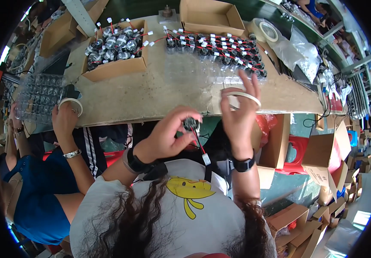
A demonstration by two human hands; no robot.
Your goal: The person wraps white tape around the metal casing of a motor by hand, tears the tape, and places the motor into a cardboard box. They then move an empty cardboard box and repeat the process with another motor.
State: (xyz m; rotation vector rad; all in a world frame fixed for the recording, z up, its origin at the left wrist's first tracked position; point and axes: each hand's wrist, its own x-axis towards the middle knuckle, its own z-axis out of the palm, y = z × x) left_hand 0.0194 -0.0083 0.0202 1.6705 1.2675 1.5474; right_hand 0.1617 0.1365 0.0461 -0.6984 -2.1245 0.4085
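Note:
My left hand [167, 134] grips a small motor [191, 124] between thumb and fingers. Red and black wires run down from the motor to a white connector [206, 158]. Right of it, apart from the motor, my raised right hand [242, 116] has a narrow off-white tape roll [244, 95] looped around its fingers. This hand is slightly blurred. Beyond it, a clear plastic tray [181, 71] bears rows of similar wired motors [226, 51], with cells at its near left unfilled.
A cardboard box [114, 72] of motors stands at the far left of the table, a shallow carton [211, 19] at the back. Tape rolls [266, 31] and plastic bags [301, 53] lie right. At left, a co-worker's hand [65, 120] holds another tape ring beside a clear tray [39, 96].

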